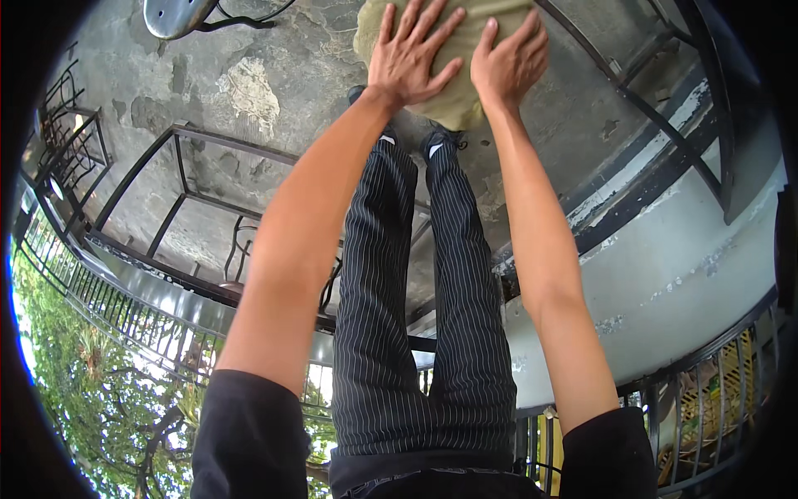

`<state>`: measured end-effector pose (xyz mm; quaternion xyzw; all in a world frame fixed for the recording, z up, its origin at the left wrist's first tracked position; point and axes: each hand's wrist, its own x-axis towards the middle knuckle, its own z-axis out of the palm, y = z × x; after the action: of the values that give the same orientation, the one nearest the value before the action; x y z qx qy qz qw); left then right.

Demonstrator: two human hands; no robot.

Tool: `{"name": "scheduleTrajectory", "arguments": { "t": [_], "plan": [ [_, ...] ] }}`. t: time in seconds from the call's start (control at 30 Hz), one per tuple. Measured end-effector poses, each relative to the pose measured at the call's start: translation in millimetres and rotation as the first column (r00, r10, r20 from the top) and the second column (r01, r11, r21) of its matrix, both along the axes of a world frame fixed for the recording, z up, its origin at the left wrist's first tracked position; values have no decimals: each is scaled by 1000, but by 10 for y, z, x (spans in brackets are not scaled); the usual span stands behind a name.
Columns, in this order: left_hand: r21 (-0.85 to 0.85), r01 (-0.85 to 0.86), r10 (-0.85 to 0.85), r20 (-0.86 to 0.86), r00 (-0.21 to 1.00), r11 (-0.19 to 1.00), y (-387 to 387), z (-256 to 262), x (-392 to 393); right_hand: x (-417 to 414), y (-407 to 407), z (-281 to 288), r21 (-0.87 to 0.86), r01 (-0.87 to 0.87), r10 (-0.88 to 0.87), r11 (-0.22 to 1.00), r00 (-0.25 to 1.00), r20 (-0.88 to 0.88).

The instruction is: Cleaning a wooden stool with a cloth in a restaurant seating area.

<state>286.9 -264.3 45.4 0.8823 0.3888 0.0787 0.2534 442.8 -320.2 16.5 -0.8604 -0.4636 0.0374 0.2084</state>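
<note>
A pale olive-green cloth (458,103), partly cut off by the top of the view, lies spread beneath both hands. My left hand (416,53) rests on it with the palm down and the fingers spread. At the cloth's right side is my right hand (512,56), its thumb apart and its other fingers bent; whether it pinches the fabric is hard to tell. What lies under the cloth is hidden. Below its near edge are dark shoes (444,137) and striped trousers (467,249).
Worn concrete floor (324,81) surrounds the feet. A metal-framed table (230,146) stands left, with a metal seat (177,14) at the upper left. Dark metal framing (661,125) and a pale wall (654,299) are on the right. Railings (143,324) run behind.
</note>
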Motion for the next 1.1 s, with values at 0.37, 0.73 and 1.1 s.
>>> {"name": "scheduleTrajectory", "arguments": {
  "t": [0.37, 0.73, 1.1],
  "plan": [
    [-83, -893, 894, -34, 446, 442, 3, -330, 175, -564, 1325, -22, -26, -637, 629, 771, 767, -130],
    [51, 208, -208, -13, 978, 977, 63, -165, -55, -40, -154, 65, 30, -42, 43, 999, 998, -38],
    [45, -98, 98, 11, 995, 994, 55, -128, 89, 21, 218, 45, 23, 92, -94, 996, 990, 108]
  ]
}}
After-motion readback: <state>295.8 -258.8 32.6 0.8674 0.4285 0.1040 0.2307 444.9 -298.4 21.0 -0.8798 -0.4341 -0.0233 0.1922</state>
